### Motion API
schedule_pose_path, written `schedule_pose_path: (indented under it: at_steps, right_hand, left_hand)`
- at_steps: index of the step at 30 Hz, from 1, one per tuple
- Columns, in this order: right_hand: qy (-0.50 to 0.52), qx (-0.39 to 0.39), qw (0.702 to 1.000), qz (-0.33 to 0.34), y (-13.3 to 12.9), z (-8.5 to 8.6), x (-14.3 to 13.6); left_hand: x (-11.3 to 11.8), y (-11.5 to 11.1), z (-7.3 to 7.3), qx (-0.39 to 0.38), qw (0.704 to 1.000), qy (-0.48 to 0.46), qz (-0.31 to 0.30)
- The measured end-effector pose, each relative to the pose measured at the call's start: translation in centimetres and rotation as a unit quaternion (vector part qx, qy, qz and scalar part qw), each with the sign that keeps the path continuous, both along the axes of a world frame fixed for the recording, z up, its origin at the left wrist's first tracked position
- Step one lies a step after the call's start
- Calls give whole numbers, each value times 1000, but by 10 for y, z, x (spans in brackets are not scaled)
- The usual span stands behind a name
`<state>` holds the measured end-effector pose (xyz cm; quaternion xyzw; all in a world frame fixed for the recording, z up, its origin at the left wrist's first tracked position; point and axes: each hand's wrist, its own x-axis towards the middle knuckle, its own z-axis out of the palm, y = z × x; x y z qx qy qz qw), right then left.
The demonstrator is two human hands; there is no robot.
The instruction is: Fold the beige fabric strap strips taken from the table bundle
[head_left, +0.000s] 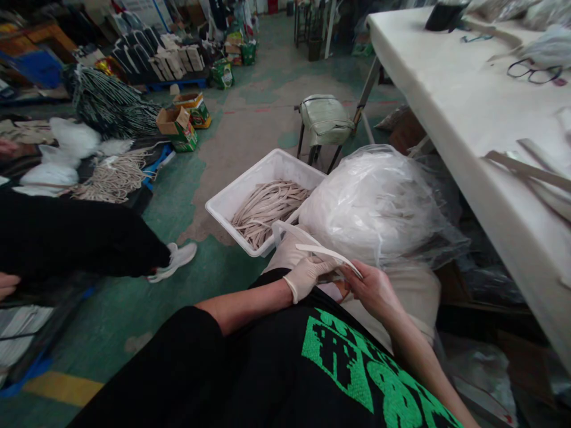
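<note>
My left hand [308,277], in a pale glove, is closed on a flat off-white strip [325,251] over my lap. Bare and also closed, my right hand [369,286] pinches the same strip a little to the right. One end of the strip sticks out leftward above the glove. Just beyond my hands, a white plastic bin [227,196] holds a heap of beige strips [270,208]. A big clear plastic bag [372,202] with pale contents lies right of the bin, close to my right hand.
A long white table [450,89] runs along the right, with eyeglasses [534,72] and strips on it. A padded stool [325,117] stands behind the bin. At left, another person's leg [89,238] reaches toward the aisle, near pallets with bundled cords [116,177].
</note>
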<state>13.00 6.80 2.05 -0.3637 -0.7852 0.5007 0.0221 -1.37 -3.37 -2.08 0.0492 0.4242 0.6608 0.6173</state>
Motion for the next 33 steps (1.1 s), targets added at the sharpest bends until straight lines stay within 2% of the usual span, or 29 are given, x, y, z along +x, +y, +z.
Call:
schedule_pose_path:
  at_steps: [5,11,16,22,26,28,33]
  right_hand:
    - [26,-43,999,15,4,1,12]
    - [23,4,1000,7,0,3,5]
    - [27,-26,999,18,4,-2,16]
    - [15,4,1000,5,-1,0,20]
    - [31,-15,999,16,2,3,31]
    - [27,-29,999,4,2,3,36]
    - [46,-43,998,-28,-4,6,24]
  left_hand:
    - [-11,0,-2,-11,997,37,74]
    - [1,3,-7,-12,1000,17,-10]
    - [-8,1,-1,-27,996,41,68]
    - [10,0,-2,-11,1000,11,-22]
    - [3,3,7,-15,998,28,46]
    - [-2,3,12,-16,998,30,59]
    - [9,2,17,-5,999,8,-43]
